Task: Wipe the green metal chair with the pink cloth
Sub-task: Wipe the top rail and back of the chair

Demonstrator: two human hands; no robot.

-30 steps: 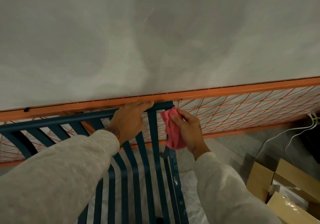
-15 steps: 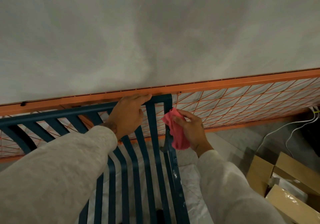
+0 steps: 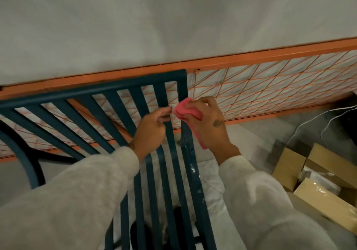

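The dark green metal chair fills the lower left and centre, its slatted back tilted toward the wall. My right hand holds the bunched pink cloth against the right edge post of the backrest, a little below the top rail. My left hand is lower down on the slats just left of the cloth, its fingers curled around one slat. Part of the cloth hangs down behind my right palm.
An orange metal frame with diamond mesh leans along the grey wall behind the chair. Open cardboard boxes sit at the lower right. White cables run along the floor at the right.
My left hand has left the top rail and dropped to a slat beside the cloth. My right hand has slid the cloth down the right post.
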